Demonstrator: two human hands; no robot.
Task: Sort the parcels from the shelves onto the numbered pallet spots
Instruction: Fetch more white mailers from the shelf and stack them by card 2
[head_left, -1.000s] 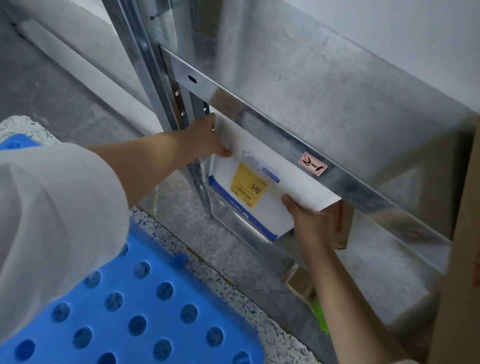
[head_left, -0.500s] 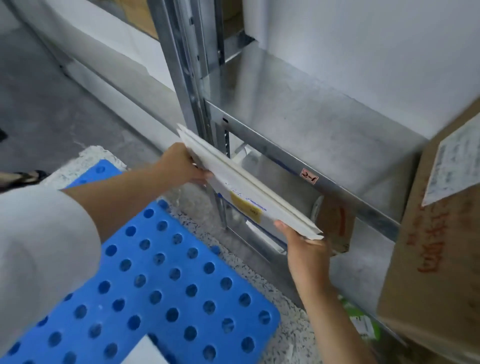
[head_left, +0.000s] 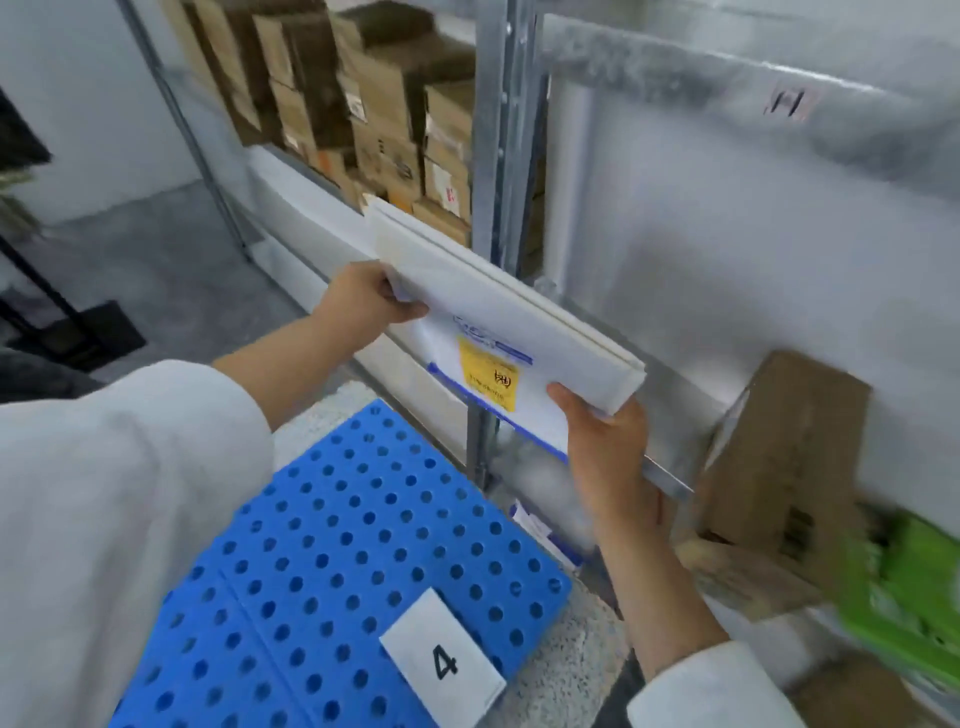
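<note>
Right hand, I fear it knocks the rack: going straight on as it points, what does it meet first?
The white parcel that the right hand grips by its near corner. Beyond it, probably the metal shelf panel, though depth is unclear.

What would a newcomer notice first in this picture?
First, the flat white parcel with a yellow label, held in the middle by the left hand and the right hand before the metal shelves. Below it lies the blue perforated plastic pallet, bearing a white card numbered 4.

One legible number — 4
Printed on a white card (head_left: 442, 665) on the blue pallet (head_left: 332, 545); the yellow label (head_left: 488, 376) is too blurred.
</note>
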